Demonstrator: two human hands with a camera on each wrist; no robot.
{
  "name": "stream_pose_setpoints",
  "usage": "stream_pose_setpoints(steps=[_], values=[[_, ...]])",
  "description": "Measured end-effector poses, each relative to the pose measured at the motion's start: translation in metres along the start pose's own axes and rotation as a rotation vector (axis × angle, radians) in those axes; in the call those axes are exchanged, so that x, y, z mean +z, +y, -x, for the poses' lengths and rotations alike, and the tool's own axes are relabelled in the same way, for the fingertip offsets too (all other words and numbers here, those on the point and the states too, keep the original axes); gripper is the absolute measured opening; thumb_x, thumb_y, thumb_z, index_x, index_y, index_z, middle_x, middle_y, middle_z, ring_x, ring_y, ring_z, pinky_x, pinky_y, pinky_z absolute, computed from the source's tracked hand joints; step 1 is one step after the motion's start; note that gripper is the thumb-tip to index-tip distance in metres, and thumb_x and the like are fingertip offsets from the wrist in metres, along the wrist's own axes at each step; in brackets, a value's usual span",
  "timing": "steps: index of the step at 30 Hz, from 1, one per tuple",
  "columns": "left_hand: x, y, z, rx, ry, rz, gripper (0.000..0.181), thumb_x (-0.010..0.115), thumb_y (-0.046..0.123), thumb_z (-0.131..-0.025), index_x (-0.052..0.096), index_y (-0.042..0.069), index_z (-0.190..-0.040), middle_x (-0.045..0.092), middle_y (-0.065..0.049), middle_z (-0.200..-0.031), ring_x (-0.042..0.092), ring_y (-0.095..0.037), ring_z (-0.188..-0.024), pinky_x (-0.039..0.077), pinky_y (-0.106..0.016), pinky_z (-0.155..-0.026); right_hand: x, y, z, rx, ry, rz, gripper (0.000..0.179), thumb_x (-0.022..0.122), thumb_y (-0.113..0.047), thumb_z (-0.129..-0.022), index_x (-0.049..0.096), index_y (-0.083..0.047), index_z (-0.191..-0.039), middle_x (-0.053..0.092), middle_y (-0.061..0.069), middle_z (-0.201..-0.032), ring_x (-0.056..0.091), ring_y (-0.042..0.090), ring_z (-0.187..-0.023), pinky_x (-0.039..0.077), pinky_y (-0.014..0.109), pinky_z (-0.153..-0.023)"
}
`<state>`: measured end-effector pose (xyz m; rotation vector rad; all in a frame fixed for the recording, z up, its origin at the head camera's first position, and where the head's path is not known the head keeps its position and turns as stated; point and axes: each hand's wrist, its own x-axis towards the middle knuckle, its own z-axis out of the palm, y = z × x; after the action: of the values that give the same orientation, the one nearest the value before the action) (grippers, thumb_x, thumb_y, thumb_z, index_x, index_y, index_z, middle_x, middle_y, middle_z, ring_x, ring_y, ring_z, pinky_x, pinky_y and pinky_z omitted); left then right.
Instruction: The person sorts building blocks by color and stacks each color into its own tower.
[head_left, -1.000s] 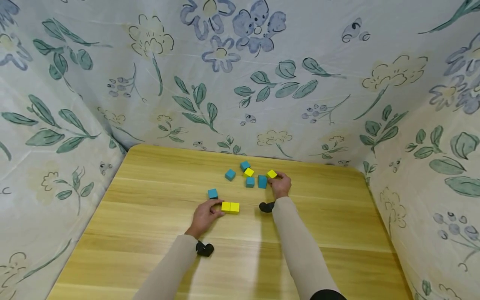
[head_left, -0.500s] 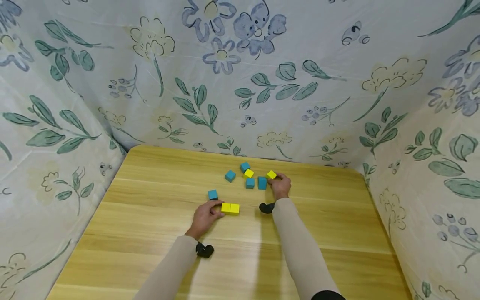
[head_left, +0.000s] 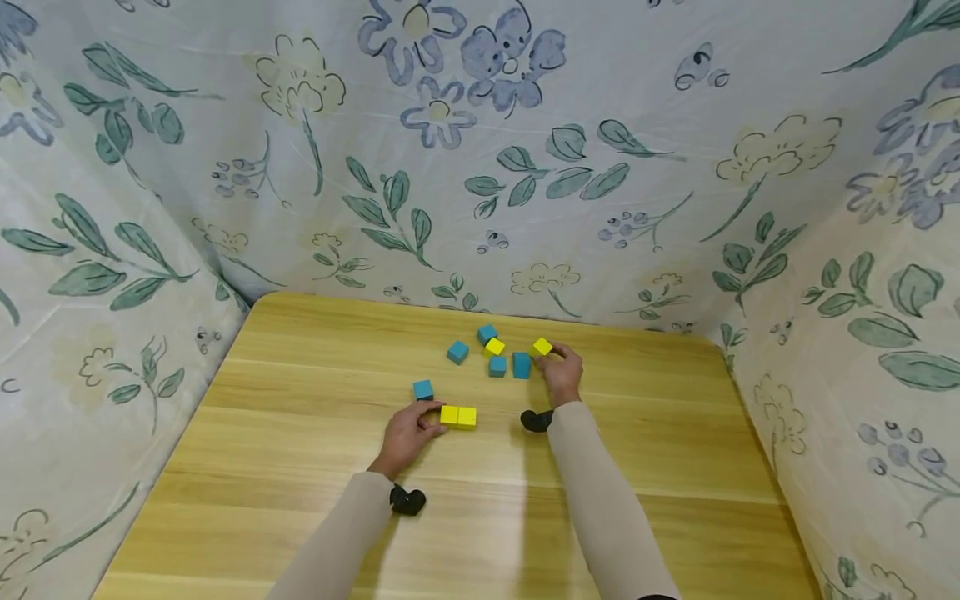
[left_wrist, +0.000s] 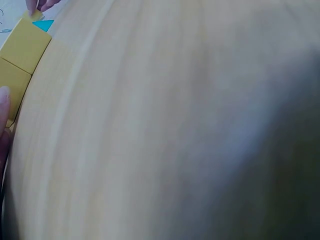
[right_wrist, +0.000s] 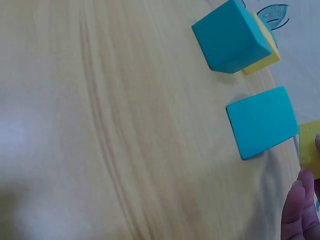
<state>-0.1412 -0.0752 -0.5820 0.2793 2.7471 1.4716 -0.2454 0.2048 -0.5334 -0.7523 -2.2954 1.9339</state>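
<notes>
Two yellow cubes stand side by side near the middle of the table. My left hand (head_left: 405, 435) pinches the left yellow cube (head_left: 449, 417) between thumb and index finger; its neighbour, another yellow cube (head_left: 467, 418), sits against it on the right. Farther back, my right hand (head_left: 562, 372) holds a third yellow cube (head_left: 541, 347) by its fingertips, just right of a blue block (head_left: 521, 365). In the right wrist view that held cube (right_wrist: 310, 150) shows only partly at the edge, beside the blue block (right_wrist: 262, 122).
Behind the left hand lies a blue cube (head_left: 423, 389). More blue cubes (head_left: 457, 352) and a yellow cube (head_left: 493, 347) cluster toward the back of the wooden table (head_left: 300, 358). Flower-patterned cloth (head_left: 420, 217) hangs along the back and both sides.
</notes>
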Motion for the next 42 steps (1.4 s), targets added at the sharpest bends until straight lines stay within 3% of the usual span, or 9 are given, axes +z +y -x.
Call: stream_pose_setpoints(steps=[7,14,23,25,30,34,42], values=[[0.000,-0.001,0.001,0.018,0.005,0.014,0.039,0.077,0.023,-0.081,0.067,0.010,-0.117,0.062,0.003,-0.082,0.054,-0.008,-0.067,0.045,-0.027,-0.062,0.000,0.001,0.015,-0.092,-0.057,0.034,0.038,0.068,-0.001,-0.087,0.062,-0.003,-0.125,0.053,0.014,-0.128,0.055,0.032,-0.103,0.047,0.043,-0.091],[0.003,-0.005,0.001,0.004,0.007,-0.002,0.039,0.077,0.023,-0.081,0.067,0.011,-0.117,0.060,0.004,-0.080,0.053,-0.007,-0.066,0.044,-0.026,-0.062,0.004,0.008,0.035,-0.112,-0.105,0.040,0.038,0.069,-0.005,-0.088,0.062,-0.007,-0.126,0.053,0.011,-0.127,0.059,0.027,-0.098,0.050,0.037,-0.086],[0.006,-0.008,0.001,0.086,0.045,0.020,0.039,0.077,0.026,-0.081,0.067,0.009,-0.115,0.061,0.004,-0.079,0.054,-0.005,-0.064,0.045,-0.028,-0.060,0.012,0.011,0.063,-0.140,-0.190,0.041,0.039,0.070,-0.004,-0.087,0.063,-0.008,-0.125,0.058,0.011,-0.120,0.055,0.021,-0.088,0.050,0.028,-0.075],[0.006,-0.008,0.001,0.080,0.042,0.018,0.039,0.077,0.026,-0.081,0.067,0.009,-0.115,0.061,0.003,-0.079,0.054,-0.005,-0.064,0.045,-0.029,-0.061,0.014,0.013,0.069,-0.154,-0.210,0.045,0.040,0.071,-0.004,-0.087,0.064,-0.008,-0.125,0.058,0.011,-0.117,0.055,0.021,-0.087,0.050,0.028,-0.074],[0.002,-0.003,0.000,0.012,0.016,0.005,0.040,0.077,0.025,-0.081,0.067,0.011,-0.117,0.062,0.003,-0.080,0.055,-0.007,-0.066,0.046,-0.031,-0.064,0.021,0.019,0.085,-0.232,-0.258,0.065,0.038,0.073,-0.005,-0.085,0.067,-0.010,-0.122,0.060,0.010,-0.110,0.056,0.021,-0.088,0.048,0.029,-0.076],[0.002,-0.002,0.000,0.016,0.021,0.004,0.040,0.077,0.024,-0.081,0.067,0.010,-0.117,0.062,0.003,-0.079,0.055,-0.007,-0.065,0.046,-0.030,-0.064,0.029,0.022,0.097,-0.308,-0.284,0.093,0.037,0.075,-0.007,-0.084,0.068,-0.009,-0.120,0.062,0.009,-0.109,0.056,0.024,-0.093,0.046,0.034,-0.082],[0.003,-0.004,0.000,0.032,0.019,0.001,0.040,0.077,0.024,-0.081,0.067,0.011,-0.117,0.062,0.003,-0.082,0.055,-0.006,-0.065,0.046,-0.028,-0.063,0.039,0.027,0.113,-0.447,-0.381,0.111,0.037,0.073,-0.012,-0.087,0.065,-0.006,-0.123,0.063,0.012,-0.122,0.055,0.033,-0.109,0.039,0.048,-0.094]])
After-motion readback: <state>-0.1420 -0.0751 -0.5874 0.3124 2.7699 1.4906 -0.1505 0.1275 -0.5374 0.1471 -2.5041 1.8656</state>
